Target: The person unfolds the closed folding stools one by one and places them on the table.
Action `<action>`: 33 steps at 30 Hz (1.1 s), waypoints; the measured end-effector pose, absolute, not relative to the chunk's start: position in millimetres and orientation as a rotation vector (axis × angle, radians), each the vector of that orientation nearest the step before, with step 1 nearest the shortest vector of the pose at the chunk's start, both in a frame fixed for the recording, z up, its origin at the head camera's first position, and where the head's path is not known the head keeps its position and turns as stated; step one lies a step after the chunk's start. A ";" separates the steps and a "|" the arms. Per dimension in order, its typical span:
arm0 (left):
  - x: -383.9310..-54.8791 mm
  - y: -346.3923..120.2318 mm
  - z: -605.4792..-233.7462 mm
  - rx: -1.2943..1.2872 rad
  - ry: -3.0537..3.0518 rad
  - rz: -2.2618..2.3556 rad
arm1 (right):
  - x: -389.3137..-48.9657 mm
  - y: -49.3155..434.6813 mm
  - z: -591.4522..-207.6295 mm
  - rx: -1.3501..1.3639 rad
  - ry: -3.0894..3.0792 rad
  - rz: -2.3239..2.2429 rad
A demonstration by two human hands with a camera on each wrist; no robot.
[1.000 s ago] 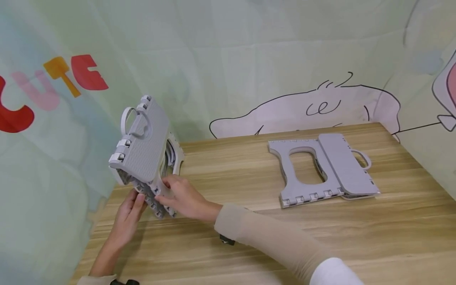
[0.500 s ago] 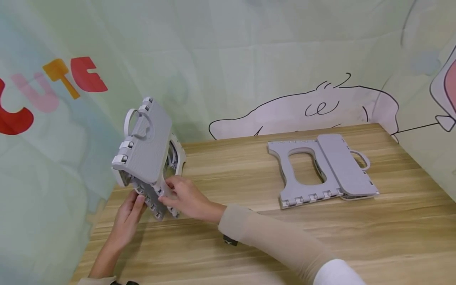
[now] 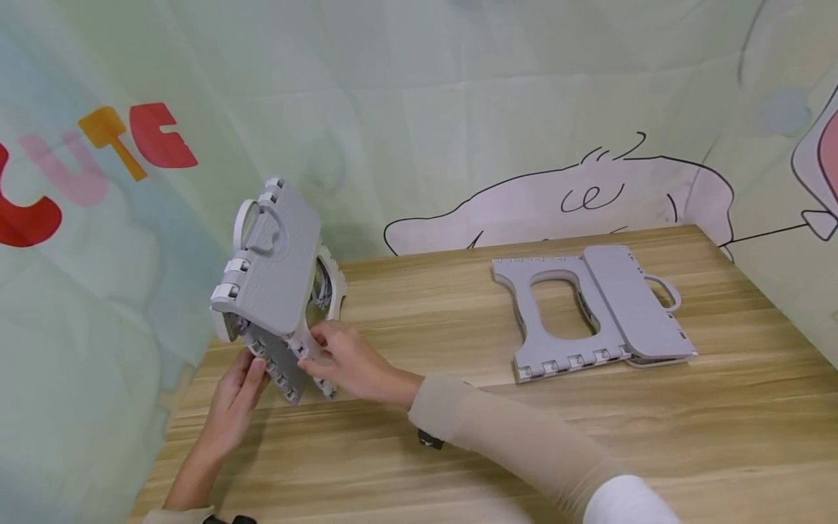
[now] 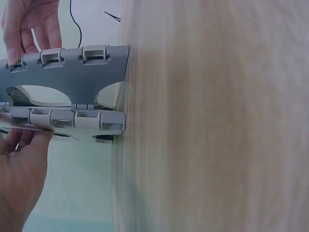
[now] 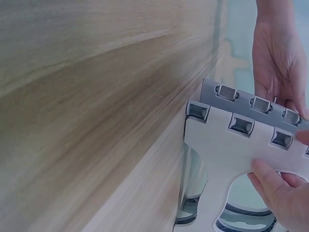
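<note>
A grey folding step stool stands tilted and partly unfolded at the table's left, its textured top facing up and right and a loop handle on its upper edge. My left hand holds the hinged edge of the left leg panel, thumb along the front. On the other side, my right hand pinches the right leg panel beside its cut-out. A gap shows between the two panels. In the left wrist view, the left thumb lies against the hinged edge.
A second grey folding step stool lies folded nearly flat on the wooden table, at the right, its loop handle pointing right. A printed fabric backdrop hangs right behind the table and along its left side.
My right hand has moved slightly right, drawing the right leg panel away from the left one, so the gap has widened. The stool's top has shifted a little right. My left hand has hardly moved.
</note>
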State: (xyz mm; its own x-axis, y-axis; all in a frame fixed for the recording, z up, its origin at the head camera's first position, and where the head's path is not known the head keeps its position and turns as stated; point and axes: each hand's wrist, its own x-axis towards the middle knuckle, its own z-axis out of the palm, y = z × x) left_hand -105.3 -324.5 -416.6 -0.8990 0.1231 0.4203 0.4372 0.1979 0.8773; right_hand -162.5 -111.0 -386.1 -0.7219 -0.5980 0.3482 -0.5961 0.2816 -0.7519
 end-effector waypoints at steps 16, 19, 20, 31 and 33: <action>-106.8 -323.7 -418.4 -0.540 -2.184 -1.794 | -165.5 -96.6 -384.8 -1.169 2.513 -1.431; -106.5 -323.9 -418.2 -0.540 -2.192 -1.784 | -166.5 -94.6 -384.6 -1.166 2.521 -1.421; -106.3 -324.1 -418.0 -0.538 -2.198 -1.779 | -166.5 -94.0 -384.3 -1.168 2.519 -1.422; -105.8 -326.0 -417.5 -0.539 -2.215 -1.781 | -166.6 -88.8 -385.5 -1.185 2.527 -1.410; -105.9 -326.1 -418.4 -0.541 -2.213 -1.783 | -166.3 -86.9 -385.3 -1.182 2.522 -1.415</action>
